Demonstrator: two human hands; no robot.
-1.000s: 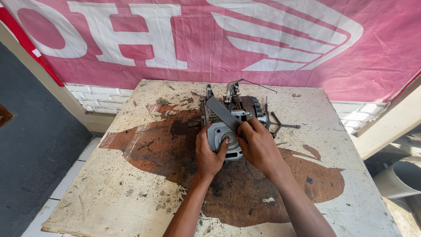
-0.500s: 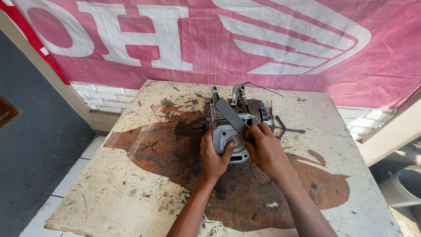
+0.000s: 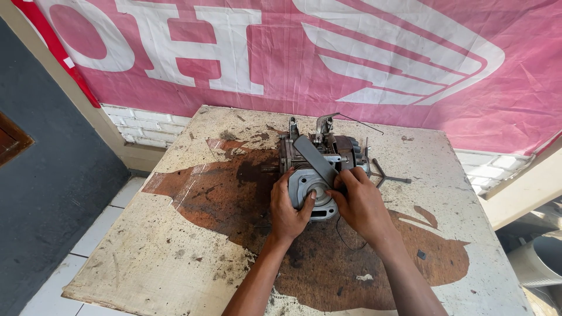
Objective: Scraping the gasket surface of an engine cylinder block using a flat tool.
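A small grey metal engine block [image 3: 319, 155] lies on a worn, stained wooden table [image 3: 175, 246]. Its round cylinder end [image 3: 310, 190] faces me. My left hand [image 3: 287, 210] grips the left side of that cylinder end. My right hand [image 3: 360, 202] rests on its right side and holds the lower end of a flat grey bar [image 3: 313, 157], which lies slanted across the top of the engine. Both thumbs press on the cylinder face.
A thin metal tool with crossed arms [image 3: 386, 175] lies just right of the engine. A pink and white banner [image 3: 293, 52] hangs behind the table over a white brick wall [image 3: 140, 126]. Dark floor [image 3: 52, 193] lies to the left, a grey pipe [image 3: 538, 260] at right.
Both hands stay on the engine's cylinder end and the bar. The camera view has shifted slightly; the hold looks the same.
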